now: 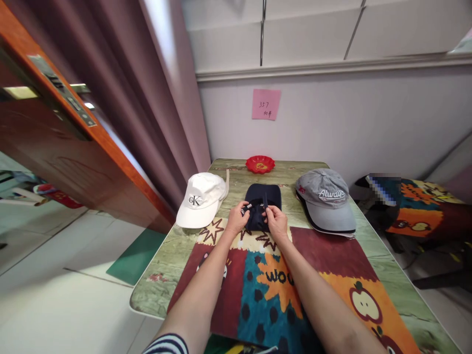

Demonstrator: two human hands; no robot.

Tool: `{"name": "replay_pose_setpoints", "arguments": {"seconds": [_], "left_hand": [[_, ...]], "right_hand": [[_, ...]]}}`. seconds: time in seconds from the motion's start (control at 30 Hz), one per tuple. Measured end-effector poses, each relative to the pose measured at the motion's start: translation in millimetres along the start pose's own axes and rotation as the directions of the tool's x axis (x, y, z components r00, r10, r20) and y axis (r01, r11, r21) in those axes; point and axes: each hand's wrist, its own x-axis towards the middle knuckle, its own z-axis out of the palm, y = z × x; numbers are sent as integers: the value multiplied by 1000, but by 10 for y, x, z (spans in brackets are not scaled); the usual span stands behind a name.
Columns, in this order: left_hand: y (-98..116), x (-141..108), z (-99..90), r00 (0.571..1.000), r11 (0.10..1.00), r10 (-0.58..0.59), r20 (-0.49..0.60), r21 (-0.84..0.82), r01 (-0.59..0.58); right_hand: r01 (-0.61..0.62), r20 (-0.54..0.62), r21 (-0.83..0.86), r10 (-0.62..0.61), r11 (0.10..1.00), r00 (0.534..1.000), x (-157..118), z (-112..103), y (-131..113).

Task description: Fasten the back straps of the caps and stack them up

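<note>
Head cam, L grip, R grip pinching navy cap straps, open tbl both sides

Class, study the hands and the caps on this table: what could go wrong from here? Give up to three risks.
The narrow strap might slip from the right hand, which seems to pinch it only with the fingertips.

The white cap sits by the left edge of the table, so a bump from the left hand or arm could knock it off.

The stacked grey cap might slide if nudged.
</note>
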Motion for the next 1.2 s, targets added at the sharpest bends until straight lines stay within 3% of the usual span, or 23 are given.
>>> {"name": "replay_pose_setpoints", "arguments": {"seconds": [0.37,0.87,1.03,1.2], "left_hand": [[-22,-40,-52,1000,998,23,4,-50,-22],[-7,129,-14,993,989,-105,-46,-108,99],[-1,112,-22,997,992,-23,-71,-128,14],[145,87,-64,979,990,118,-168,103,-101]], "right_hand": [[-12,12,60,11,998,1000,-16,8,92],[-51,12,57,50,997,999,-12,1,63],[-71,39,80,68,994,997,-21,-12,28],[-155,117,128,140,980,983,40,-65,-144]]}}
